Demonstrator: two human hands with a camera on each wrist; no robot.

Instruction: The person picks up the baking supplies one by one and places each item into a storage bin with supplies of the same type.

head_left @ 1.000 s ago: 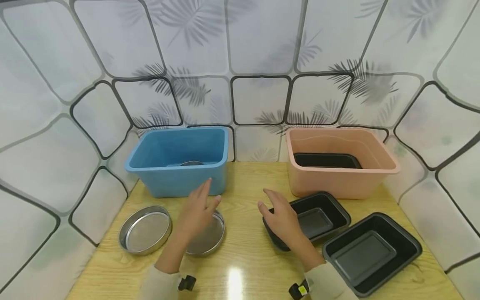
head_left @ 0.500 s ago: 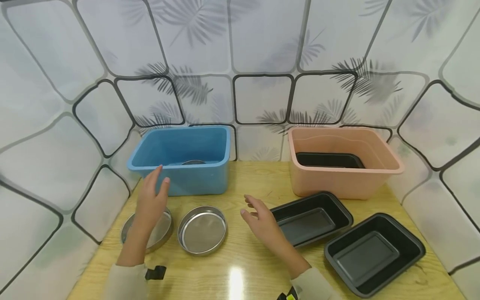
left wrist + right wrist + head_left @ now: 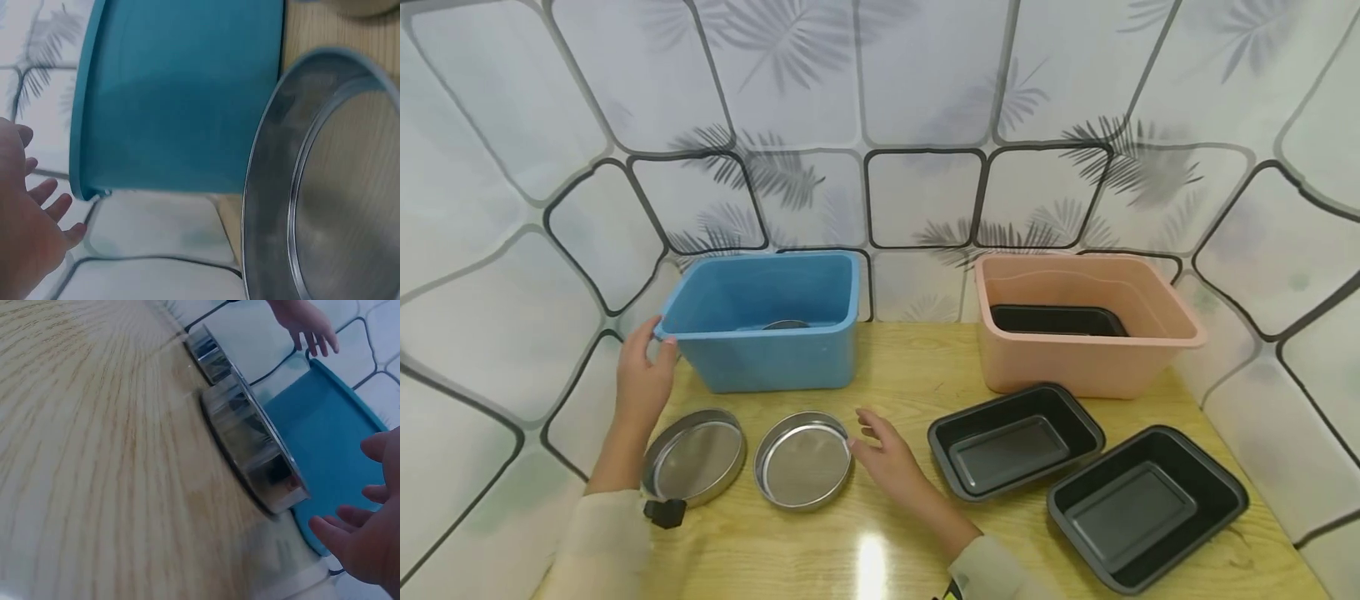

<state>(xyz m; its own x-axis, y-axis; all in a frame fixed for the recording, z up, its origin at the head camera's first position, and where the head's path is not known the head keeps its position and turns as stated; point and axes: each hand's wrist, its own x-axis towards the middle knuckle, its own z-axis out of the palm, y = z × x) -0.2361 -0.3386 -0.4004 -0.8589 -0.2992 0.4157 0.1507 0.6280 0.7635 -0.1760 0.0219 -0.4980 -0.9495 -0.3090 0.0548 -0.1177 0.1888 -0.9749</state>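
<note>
My left hand (image 3: 644,377) is at the left front corner of the blue tub (image 3: 775,358), fingertips right at its rim. In the left wrist view its fingers are spread and hold nothing. Below that hand lies a round metal sieve (image 3: 698,458), partly covered by the forearm. A second round sieve (image 3: 803,462) sits to its right on the table. My right hand (image 3: 887,457) hovers beside this second sieve, fingers relaxed, thumb overlapping the rim in the head view. The right wrist view shows the right hand (image 3: 369,531) holding nothing.
A pink tub (image 3: 1086,367) stands at the back right with a black pan (image 3: 1060,321) inside. Two black rectangular loaf pans (image 3: 1015,450) lie before it, one nearer the right edge. Another metal rim (image 3: 786,324) shows inside the blue tub. Patterned walls enclose the wooden table (image 3: 820,558).
My left hand has swung left from over the second sieve to the blue tub's left front corner. The right hand has moved left, away from the loaf pan, to the second sieve.
</note>
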